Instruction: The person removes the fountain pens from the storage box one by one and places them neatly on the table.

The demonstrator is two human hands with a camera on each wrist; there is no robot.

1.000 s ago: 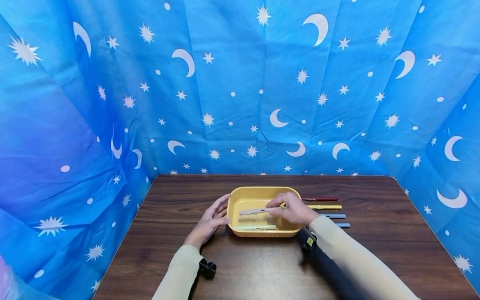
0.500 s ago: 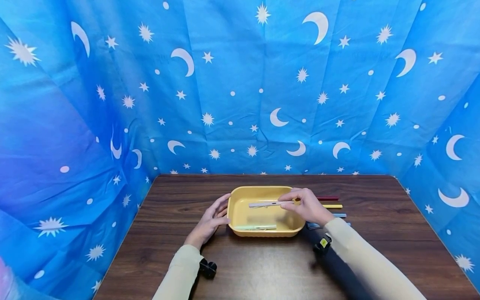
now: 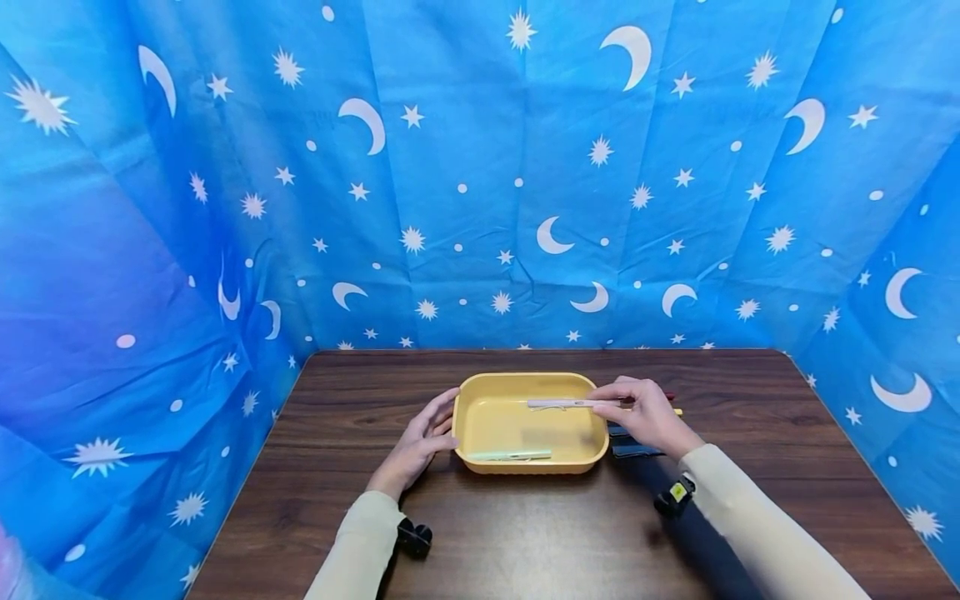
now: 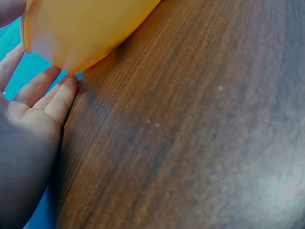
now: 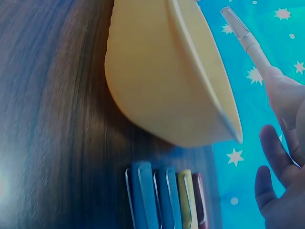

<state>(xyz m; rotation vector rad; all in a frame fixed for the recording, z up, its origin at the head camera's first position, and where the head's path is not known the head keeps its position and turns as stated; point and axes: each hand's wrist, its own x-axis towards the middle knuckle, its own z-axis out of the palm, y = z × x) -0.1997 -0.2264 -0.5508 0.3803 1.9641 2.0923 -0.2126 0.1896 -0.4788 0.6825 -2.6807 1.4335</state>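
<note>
A yellow plastic tray (image 3: 495, 468) stands on the table. My left hand (image 3: 414, 446) touches its left end with spread, fairly straight fingers; in the left wrist view those fingers (image 4: 62, 102) lie against the tray's outer wall. Over the tray's right part, my right hand (image 3: 643, 412) pinches one end of a pale pinkish pen (image 3: 555, 404) between thumb and fingers. The pen is nearly level, its clip underneath. Inside the tray, along the front wall, lies a pale green pen (image 3: 517, 456).
Right of the tray, two blue pens (image 5: 144, 195), a yellow pen (image 5: 187, 202) and a dark red pen (image 5: 201, 202) lie side by side, partly hidden by my right hand in the head view. Blue cloth (image 3: 480, 217) with moons and stars hangs around the dark wooden table (image 3: 360, 375).
My right hand has moved right and slightly away with the pinkish pen, from inside the tray to its right rim. The left hand and tray have stayed put.
</note>
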